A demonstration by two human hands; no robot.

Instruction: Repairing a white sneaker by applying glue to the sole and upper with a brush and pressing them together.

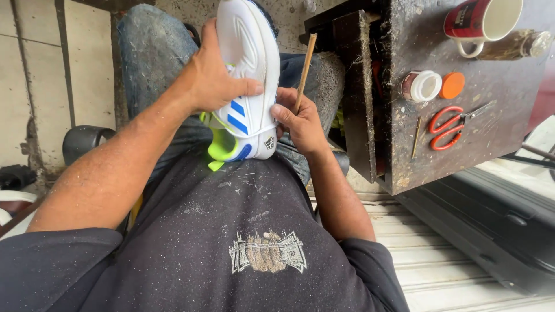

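Grip: left hand clasped over the white synthetic sports shoe with blue stripes and a lime-green heel lining, pinning it on the lap; right hand pinching a thin brown wooden stick against the shoe's side edge.
Step, as judged: working the seam where upper meets sole; the stick tip needs steady guidance along it.
Nearby: dark, scuffed workbench; red-and-white mug; red-handled scissors; open small jar; orange lid.
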